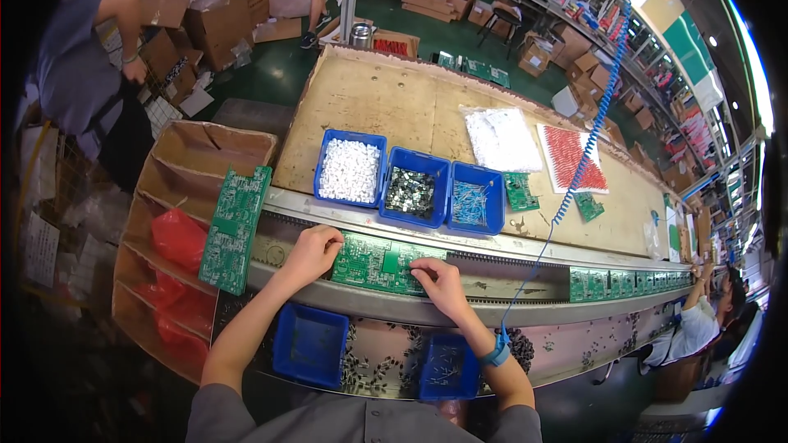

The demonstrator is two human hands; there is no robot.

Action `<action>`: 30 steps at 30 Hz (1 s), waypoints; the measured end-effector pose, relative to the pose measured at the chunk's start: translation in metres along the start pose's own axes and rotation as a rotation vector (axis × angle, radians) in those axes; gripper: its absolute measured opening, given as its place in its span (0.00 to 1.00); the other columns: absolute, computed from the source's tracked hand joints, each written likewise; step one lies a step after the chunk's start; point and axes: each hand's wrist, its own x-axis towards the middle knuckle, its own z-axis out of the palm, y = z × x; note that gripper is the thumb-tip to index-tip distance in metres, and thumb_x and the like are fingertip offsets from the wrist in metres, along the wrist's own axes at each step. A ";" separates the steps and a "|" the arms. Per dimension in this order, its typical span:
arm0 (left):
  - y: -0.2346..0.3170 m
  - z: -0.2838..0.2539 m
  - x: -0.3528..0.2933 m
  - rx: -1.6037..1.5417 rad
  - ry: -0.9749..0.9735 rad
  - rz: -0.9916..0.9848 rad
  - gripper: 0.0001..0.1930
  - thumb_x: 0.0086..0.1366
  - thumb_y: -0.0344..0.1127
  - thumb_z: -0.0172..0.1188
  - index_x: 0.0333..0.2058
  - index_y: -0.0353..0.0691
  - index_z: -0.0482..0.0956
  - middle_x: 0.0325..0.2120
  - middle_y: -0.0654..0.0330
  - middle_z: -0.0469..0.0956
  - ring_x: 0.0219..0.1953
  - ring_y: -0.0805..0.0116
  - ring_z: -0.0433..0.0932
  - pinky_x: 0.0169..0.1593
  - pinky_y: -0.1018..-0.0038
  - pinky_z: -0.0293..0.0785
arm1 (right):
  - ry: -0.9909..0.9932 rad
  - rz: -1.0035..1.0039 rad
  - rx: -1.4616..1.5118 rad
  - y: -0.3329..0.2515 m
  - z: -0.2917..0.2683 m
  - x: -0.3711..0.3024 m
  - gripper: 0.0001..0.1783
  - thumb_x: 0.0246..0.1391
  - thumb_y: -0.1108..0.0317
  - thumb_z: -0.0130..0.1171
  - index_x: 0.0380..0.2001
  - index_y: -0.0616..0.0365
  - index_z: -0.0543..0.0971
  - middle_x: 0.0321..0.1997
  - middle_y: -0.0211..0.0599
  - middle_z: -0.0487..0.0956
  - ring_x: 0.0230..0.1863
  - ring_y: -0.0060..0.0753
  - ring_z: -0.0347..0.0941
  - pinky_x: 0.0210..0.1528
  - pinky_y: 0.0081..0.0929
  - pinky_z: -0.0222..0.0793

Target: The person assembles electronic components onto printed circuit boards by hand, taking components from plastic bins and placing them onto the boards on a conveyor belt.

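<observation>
Two hands point(314, 249) point(442, 284) at one board point(361, 266)

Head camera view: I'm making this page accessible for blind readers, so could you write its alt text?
A person's left hand and right hand are at a green circuit board lying in a long metal-edged track. Just beyond stand three blue bins of small white, dark and light-blue parts; a coiled blue cord hangs at right.

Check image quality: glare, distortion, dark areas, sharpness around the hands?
Head view: glare blows out the bright strip at upper right; fisheye bows the front rail; corners go black, lower left murky; left hand, right hand and circuit board look fairly sharp.
</observation>
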 end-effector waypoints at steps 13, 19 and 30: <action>-0.001 -0.003 0.003 0.063 -0.044 0.077 0.03 0.55 0.24 0.55 0.29 0.31 0.76 0.27 0.48 0.76 0.31 0.49 0.76 0.35 0.64 0.72 | 0.030 -0.036 -0.001 0.001 0.001 0.001 0.07 0.51 0.74 0.60 0.35 0.62 0.80 0.30 0.40 0.81 0.25 0.23 0.72 0.29 0.20 0.68; 0.000 0.004 -0.001 -0.020 0.015 -0.020 0.03 0.55 0.24 0.55 0.29 0.31 0.76 0.27 0.48 0.76 0.31 0.49 0.76 0.35 0.63 0.72 | 0.001 -0.008 -0.038 -0.002 0.000 0.001 0.07 0.53 0.75 0.59 0.36 0.64 0.80 0.31 0.34 0.81 0.31 0.17 0.73 0.34 0.18 0.69; -0.011 0.014 -0.008 0.197 0.045 0.168 0.05 0.54 0.25 0.58 0.31 0.35 0.76 0.29 0.53 0.73 0.36 0.52 0.74 0.38 0.61 0.71 | 0.036 -0.077 -0.122 -0.011 0.002 0.013 0.07 0.50 0.75 0.60 0.35 0.62 0.80 0.32 0.40 0.81 0.30 0.28 0.75 0.32 0.23 0.70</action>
